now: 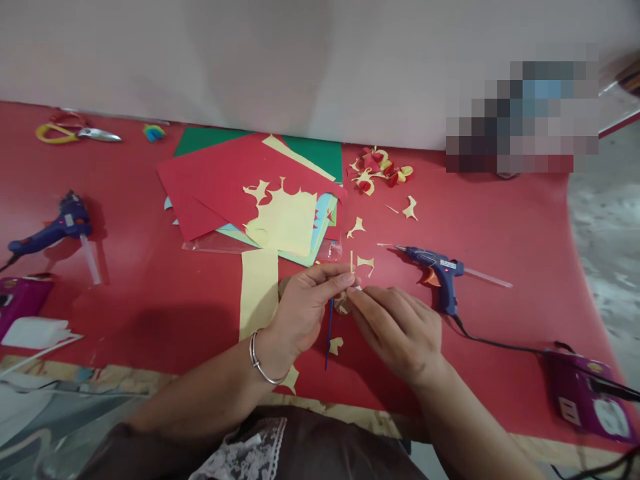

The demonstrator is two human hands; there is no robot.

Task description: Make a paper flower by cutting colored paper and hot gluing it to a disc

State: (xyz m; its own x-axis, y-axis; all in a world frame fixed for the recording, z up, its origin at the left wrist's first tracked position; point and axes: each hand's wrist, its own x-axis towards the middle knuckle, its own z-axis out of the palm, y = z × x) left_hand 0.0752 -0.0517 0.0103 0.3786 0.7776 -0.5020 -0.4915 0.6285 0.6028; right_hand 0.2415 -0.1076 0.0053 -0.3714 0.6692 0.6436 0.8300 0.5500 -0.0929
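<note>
My left hand [315, 297] and my right hand [397, 330] meet over the table, thumbs and fingers pinched together. A tiny pale piece [357, 287] shows between their fingertips, mostly covered. Just above the left fingertips stands a thin yellow strip [351, 261]; whether it is held or lies on the table, I cannot tell. Under the hands is a slim blue stick [329, 340], beside a small brownish round thing [342, 305]. Yellow paper scraps [365, 262] lie close by. A long yellow paper strip [259, 287] passes behind my left wrist.
Right of my hands rests a blue glue gun [440, 267]; another glue gun [70, 220] stands at left. Coloured paper sheets [215, 173] are piled ahead, with red and yellow paper petals [380, 170] beside them. Scissors [80, 133] lie far left. Purple boxes [583, 387] with cords sit at the edges.
</note>
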